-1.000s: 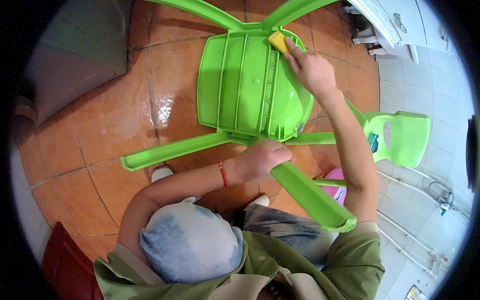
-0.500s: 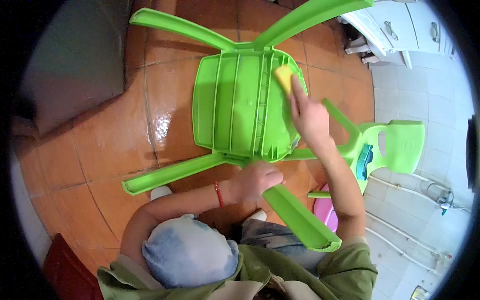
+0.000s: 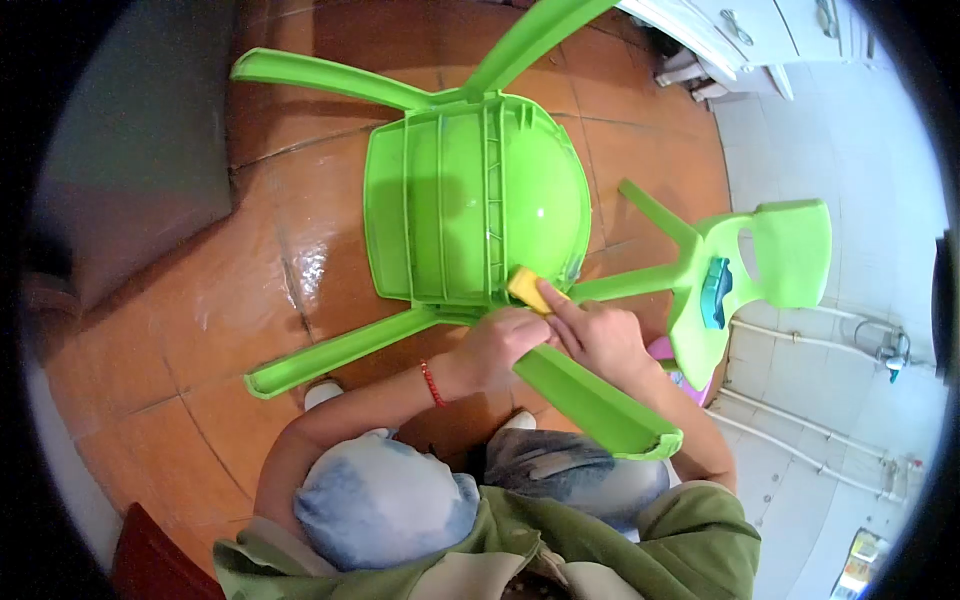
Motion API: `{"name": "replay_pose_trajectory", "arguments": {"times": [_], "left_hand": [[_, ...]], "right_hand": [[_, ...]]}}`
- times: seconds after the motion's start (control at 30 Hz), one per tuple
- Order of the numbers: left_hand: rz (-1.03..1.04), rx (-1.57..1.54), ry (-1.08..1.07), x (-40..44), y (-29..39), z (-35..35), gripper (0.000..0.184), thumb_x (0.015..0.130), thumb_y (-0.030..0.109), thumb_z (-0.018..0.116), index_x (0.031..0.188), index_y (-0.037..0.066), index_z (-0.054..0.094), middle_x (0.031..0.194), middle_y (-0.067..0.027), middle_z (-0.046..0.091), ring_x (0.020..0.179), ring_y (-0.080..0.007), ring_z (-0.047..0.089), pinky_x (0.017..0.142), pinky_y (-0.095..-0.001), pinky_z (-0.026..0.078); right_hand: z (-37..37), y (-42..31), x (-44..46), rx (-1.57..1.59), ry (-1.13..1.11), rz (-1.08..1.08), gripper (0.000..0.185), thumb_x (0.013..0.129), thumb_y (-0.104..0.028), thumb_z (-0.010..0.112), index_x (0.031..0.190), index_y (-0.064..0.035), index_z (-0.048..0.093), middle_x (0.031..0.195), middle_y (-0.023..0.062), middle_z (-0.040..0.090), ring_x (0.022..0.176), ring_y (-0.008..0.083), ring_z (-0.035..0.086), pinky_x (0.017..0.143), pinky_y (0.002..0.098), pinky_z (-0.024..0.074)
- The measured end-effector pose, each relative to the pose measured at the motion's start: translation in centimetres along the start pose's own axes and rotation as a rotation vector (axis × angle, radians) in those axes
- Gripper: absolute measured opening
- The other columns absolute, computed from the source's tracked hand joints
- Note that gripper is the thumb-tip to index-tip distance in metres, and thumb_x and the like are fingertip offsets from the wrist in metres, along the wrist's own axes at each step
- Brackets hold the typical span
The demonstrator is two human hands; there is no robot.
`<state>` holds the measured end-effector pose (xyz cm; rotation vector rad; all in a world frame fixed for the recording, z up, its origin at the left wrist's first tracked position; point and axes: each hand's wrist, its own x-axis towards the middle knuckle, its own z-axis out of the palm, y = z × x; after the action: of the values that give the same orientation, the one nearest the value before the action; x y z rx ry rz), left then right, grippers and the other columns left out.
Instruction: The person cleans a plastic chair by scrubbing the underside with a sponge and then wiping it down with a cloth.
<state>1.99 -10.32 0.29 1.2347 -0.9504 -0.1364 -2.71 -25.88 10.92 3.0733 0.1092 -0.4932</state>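
Observation:
A green plastic chair (image 3: 450,200) is turned with its ribbed seat underside towards me and its legs spread outward. My left hand (image 3: 497,345), with a red bracelet at the wrist, is closed around the base of the near right leg (image 3: 600,405). Close beside it, my right hand (image 3: 600,340) pinches a yellow sponge (image 3: 528,288). The sponge is against the lower right corner of the underside, by the rib ends. Part of the sponge is hidden by my fingers.
To the right stands a second green chair (image 3: 705,290) with a teal object (image 3: 715,293) on its seat. Something pink (image 3: 690,365) is partly behind it. White pipes and a tap (image 3: 893,355) run along the tiled wall. A dark cabinet (image 3: 140,130) stands left, white cupboards (image 3: 755,35) upper right.
My right hand has brought the sponge down from the upper right of the underside to the lower corner, close to my left hand. My left hand keeps its grip on the leg.

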Motion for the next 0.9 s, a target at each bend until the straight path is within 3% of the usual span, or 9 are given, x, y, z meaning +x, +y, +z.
{"name": "replay_pose_trajectory", "arguments": {"times": [0.1,0.17,0.2,0.27,0.4,0.47,0.53,0.7,0.9], "left_hand": [[-0.011,0.086,-0.102,-0.4,0.3,-0.7,0.021,0.083,0.014,0.063,0.07,0.003,0.05,0.066,-0.0135,0.05,0.063,-0.0331,0.053,0.057,-0.0422,0.042],[-0.002,0.087,-0.115,-0.3,0.2,-0.7,0.021,0.082,0.013,0.064,0.071,0.003,0.05,0.065,-0.0133,0.049,0.061,-0.033,0.052,0.056,-0.0423,0.041],[0.005,0.093,-0.121,-0.2,0.2,-0.8,0.02,0.082,0.012,0.064,0.071,0.003,0.05,0.065,-0.0132,0.049,0.06,-0.033,0.051,0.056,-0.0424,0.041],[-0.011,0.108,-0.122,-0.3,0.4,-0.8,0.02,0.083,0.013,0.063,0.071,0.004,0.049,0.066,-0.0132,0.05,0.062,-0.0332,0.053,0.057,-0.0418,0.042],[0.029,0.115,-0.073,-0.3,0.2,-0.6,0.021,0.083,0.013,0.063,0.072,0.005,0.048,0.066,-0.013,0.05,0.063,-0.0331,0.054,0.057,-0.0421,0.043],[0.015,0.1,-0.068,-0.2,0.5,-0.7,0.021,0.082,0.013,0.063,0.072,0.005,0.047,0.065,-0.0126,0.05,0.063,-0.0326,0.055,0.057,-0.042,0.044],[0.014,0.091,-0.06,-0.1,0.7,-0.7,0.021,0.083,0.013,0.063,0.072,0.006,0.048,0.065,-0.0121,0.051,0.063,-0.0321,0.055,0.058,-0.0419,0.044],[0.017,0.088,-0.118,-0.3,0.3,-0.9,0.017,0.082,0.016,0.063,0.075,0.005,0.051,0.066,-0.0119,0.053,0.066,-0.0317,0.057,0.059,-0.0409,0.045],[0.001,0.049,-0.118,-0.3,0.3,-1.0,0.015,0.081,0.017,0.063,0.078,0.004,0.055,0.071,-0.0128,0.056,0.069,-0.0313,0.058,0.062,-0.04,0.045]], "right_hand": [[-1.7,2.1,-4.0,0.15,0.229,0.211,0.044,0.087,-0.016,0.061,0.13,-0.0137,0.054,0.08,0.014,0.065,0.068,0.028,0.066,0.056,0.0374,0.0521],[-5.5,3.1,-5.9,0.305,0.206,0.746,0.045,0.092,-0.011,0.057,0.137,-0.0116,0.048,0.114,0.0111,0.066,0.078,0.0116,0.06,0.069,0.0239,0.0471],[-4.3,6.7,-7.7,0.301,0.61,0.528,0.044,0.095,-0.013,0.055,0.138,-0.0127,0.047,0.093,0.0028,0.066,0.068,0.0073,0.047,0.062,0.0227,0.0428],[-7.5,9.0,-9.2,0.334,0.692,0.845,0.041,0.095,-0.015,0.054,0.136,-0.0103,0.049,0.065,-0.0021,0.045,0.059,0.0064,0.04,0.053,0.0235,0.0368],[-5.6,19.2,-12.4,0.309,0.446,1.026,0.048,0.091,-0.032,0.057,0.13,-0.0047,0.054,0.062,0.0008,0.048,0.056,0.0073,0.045,0.049,0.0242,0.0349],[-5.6,20.5,-12.1,0.824,0.218,1.296,0.039,0.092,-0.034,0.055,0.114,-0.003,0.064,0.064,0.0001,0.052,0.049,0.0078,0.043,0.044,0.0252,0.0332],[0.6,28.0,-13.4,0.492,0.378,1.065,0.034,0.092,-0.036,0.053,0.093,-0.0056,0.069,0.059,-0.002,0.046,0.037,0.0095,0.031,0.037,0.0272,0.0253],[-4.1,24.2,-10.3,0.626,0.131,1.295,0.04,0.091,-0.033,0.054,0.112,-0.0008,0.066,0.067,0.0036,0.059,0.05,0.0132,0.05,0.046,0.0291,0.0387],[-7.3,18.6,-9.3,0.128,0.492,0.88,0.039,0.093,-0.026,0.054,0.126,-0.0046,0.057,0.096,0.0152,0.065,0.082,0.0196,0.061,0.071,0.03,0.0477]]}}
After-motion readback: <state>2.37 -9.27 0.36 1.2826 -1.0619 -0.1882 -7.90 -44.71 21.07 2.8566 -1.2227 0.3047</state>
